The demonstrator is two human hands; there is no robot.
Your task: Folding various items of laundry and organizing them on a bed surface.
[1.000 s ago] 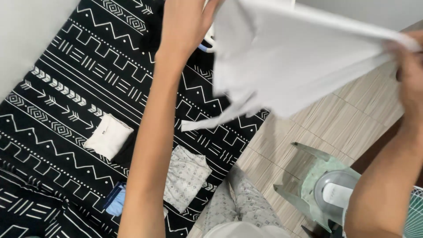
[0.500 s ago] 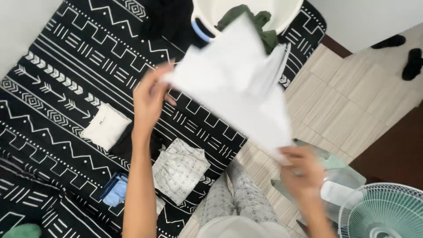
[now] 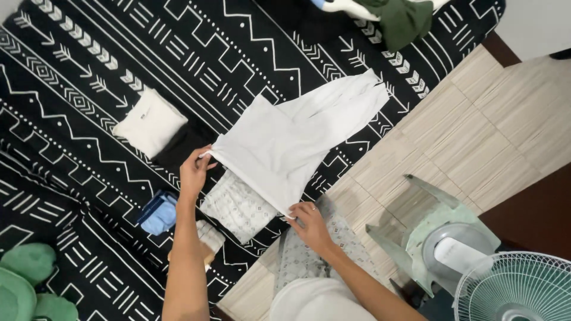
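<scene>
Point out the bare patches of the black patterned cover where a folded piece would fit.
Free: the wide stretch of cover between the white folded piece and the green garment, above the white shirt. Also the lower strip right of the green cushions. Crowded: around the left hand, with the blue piece and printed piece.

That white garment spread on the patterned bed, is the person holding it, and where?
Yes. The left hand pinches one corner of the white garment and the right hand grips the other corner of the same near edge; the rest lies on the bedspread.
</scene>
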